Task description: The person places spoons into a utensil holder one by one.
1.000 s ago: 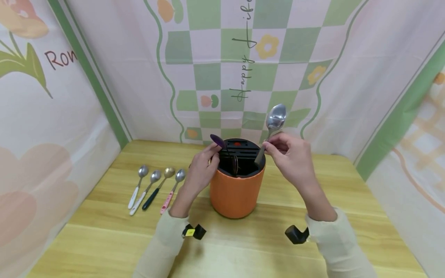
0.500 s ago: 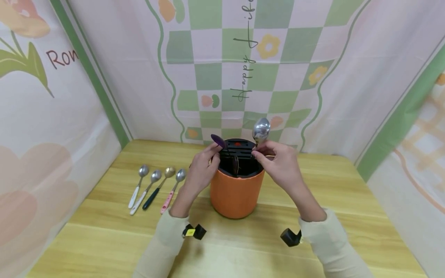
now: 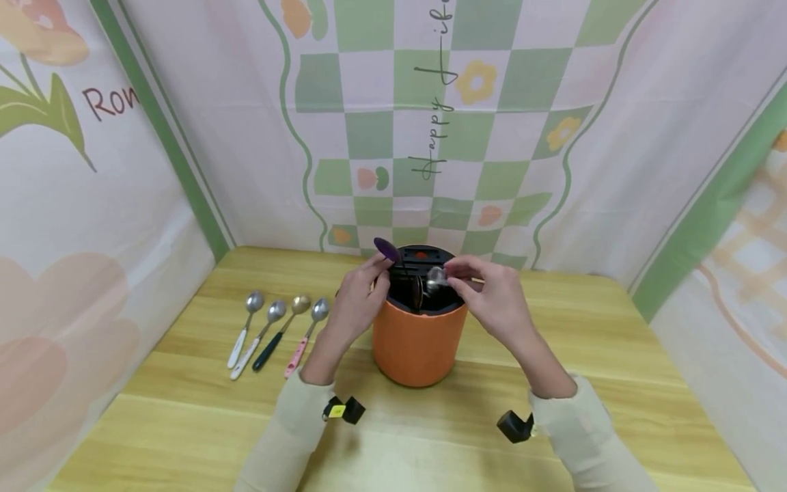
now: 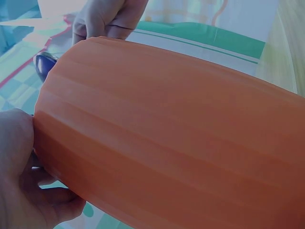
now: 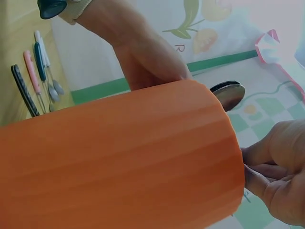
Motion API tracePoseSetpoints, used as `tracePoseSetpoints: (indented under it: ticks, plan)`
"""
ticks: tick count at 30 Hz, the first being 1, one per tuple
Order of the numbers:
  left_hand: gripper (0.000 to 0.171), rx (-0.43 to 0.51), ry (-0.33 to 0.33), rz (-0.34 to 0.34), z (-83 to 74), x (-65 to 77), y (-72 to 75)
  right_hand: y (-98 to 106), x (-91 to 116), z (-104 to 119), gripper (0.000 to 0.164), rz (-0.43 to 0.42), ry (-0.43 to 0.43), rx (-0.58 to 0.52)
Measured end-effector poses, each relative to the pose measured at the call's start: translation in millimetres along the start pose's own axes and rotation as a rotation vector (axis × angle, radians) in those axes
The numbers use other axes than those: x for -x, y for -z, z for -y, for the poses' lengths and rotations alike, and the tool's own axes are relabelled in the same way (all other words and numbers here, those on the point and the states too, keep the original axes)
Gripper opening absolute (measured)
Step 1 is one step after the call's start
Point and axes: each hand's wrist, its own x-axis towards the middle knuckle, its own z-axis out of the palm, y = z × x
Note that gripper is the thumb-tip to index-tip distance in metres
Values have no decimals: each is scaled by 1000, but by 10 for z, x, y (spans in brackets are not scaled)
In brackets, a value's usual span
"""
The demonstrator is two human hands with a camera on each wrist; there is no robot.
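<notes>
An orange utensil holder [image 3: 419,348] with a black slotted insert stands upright on the table. My left hand [image 3: 358,294] grips its left rim, beside a dark purple spoon [image 3: 386,249] that sticks up from it. The right hand [image 3: 496,294] pinches a shiny metal spoon [image 3: 436,277] at the right side of the opening; its blurred bowl is low between the fingertips and its handle is hidden inside. In the right wrist view the right fingers [image 5: 259,176] meet the holder's rim. The left wrist view shows the left hand [image 4: 28,176] at the rim too.
Several spoons lie side by side on the wooden table [image 3: 184,424] to the left, among them a pink-handled spoon [image 3: 307,338] and a green-handled spoon [image 3: 281,333]. The right wrist view also shows a dark patterned handle [image 5: 25,90]. A patterned cloth [image 3: 264,137] hangs behind.
My right hand has moved left and slightly down over the holder. The metal spoon has gone from standing high above the rim to down in the opening. The left hand has stayed put.
</notes>
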Motion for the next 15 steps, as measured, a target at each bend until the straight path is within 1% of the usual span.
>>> tracePoseSetpoints:
  ticks: [5, 8, 11, 15]
  plan:
    - [41, 6, 7, 2, -7, 3, 6, 56, -7, -39, 14, -84, 40, -49]
    - [40, 9, 14, 1, -12, 8, 11, 75, -15, -46, 15, -99, 52, -37]
    - [40, 5, 8, 1, -13, 8, 9, 79, -19, -60, 15, -110, 56, 15]
    - [40, 3, 7, 2, -23, 12, 9, 61, -32, -89, 18, -121, 49, 31]
